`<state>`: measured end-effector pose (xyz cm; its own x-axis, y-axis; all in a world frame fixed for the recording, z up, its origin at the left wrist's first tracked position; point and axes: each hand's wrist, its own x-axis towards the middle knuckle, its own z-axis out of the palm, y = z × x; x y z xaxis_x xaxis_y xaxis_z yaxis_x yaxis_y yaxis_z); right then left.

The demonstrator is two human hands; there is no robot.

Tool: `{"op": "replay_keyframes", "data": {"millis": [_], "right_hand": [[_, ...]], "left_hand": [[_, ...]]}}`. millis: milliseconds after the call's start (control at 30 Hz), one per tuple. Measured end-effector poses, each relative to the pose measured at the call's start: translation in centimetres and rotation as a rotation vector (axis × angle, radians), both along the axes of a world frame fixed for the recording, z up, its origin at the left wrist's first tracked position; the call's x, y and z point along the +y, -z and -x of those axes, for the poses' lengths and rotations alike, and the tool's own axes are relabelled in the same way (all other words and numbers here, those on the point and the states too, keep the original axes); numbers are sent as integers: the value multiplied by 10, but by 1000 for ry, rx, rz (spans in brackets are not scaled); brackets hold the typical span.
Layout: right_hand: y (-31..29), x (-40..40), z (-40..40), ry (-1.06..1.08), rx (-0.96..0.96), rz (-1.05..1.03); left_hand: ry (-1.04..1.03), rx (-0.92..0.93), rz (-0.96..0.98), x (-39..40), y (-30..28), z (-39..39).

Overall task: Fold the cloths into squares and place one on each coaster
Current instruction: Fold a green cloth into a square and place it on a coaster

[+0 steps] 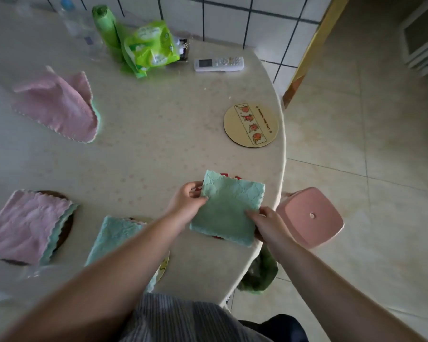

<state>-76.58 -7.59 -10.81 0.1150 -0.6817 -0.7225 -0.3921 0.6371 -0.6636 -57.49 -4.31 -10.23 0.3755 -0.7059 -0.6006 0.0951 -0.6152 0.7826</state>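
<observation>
While pinched by both hands [185, 201] [267, 224], folded green cloth [226, 208] over table [146, 134].

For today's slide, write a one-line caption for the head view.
Both hands, left and right, hold a folded green cloth over a red coaster; a round yellow coaster waits bare.

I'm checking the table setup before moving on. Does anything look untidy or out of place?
Yes: the pink cloth at the far left lies crumpled and unfolded on the table, on no coaster, while the round coaster near the right edge is bare.
</observation>
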Motion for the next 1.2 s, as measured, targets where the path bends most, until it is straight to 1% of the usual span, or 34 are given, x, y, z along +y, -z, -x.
{"op": "replay_keyframes", "data": {"millis": [133,300,333,367,400,467,500,533,600,633,667,733,767,867,967,1067,1133,1200], "right_hand": [[3,-9,6,-61,4,33],[1,-18,10,-93,-5,98],[-1,-18,12,-97,5,126],[-3,-18,15,-124,54,191],[-6,-16,19,-179,137,304],[-11,-12,26,-340,294,620],[-11,-10,27,-447,333,754],[-11,-9,27,-574,357,832],[-8,-8,22,-841,408,867],[-6,-8,19,-944,441,863],[-3,-8,17,-1015,468,863],[4,-7,17,-1079,505,856],[9,-8,18,-1095,530,849],[18,-10,26,-1114,588,844],[17,-11,28,-1151,624,822],[3,-15,19,-1125,607,824],[-8,-25,11,-1086,585,886],[-16,-36,0,-1004,524,968]], "left_hand": [[-23,-150,-10,-4,2,6],[-40,-267,-63,-5,0,8],[-16,-339,-61,-5,-2,10],[32,-446,-44,-3,-4,12],[103,-580,-4,0,-6,14],[309,-832,118,6,-8,17],[443,-911,149,8,-8,19],[582,-957,155,11,-7,20],[822,-1050,165,15,-3,24],[926,-1101,148,17,0,26],[989,-1134,108,18,3,29],[1015,-1165,37,22,9,32],[996,-1174,15,25,12,33],[939,-1148,-61,32,18,30],[960,-1107,-88,31,17,28],[930,-1066,-62,32,12,28],[861,-1027,-1,35,7,25],[807,-1031,67,41,1,17]]}}
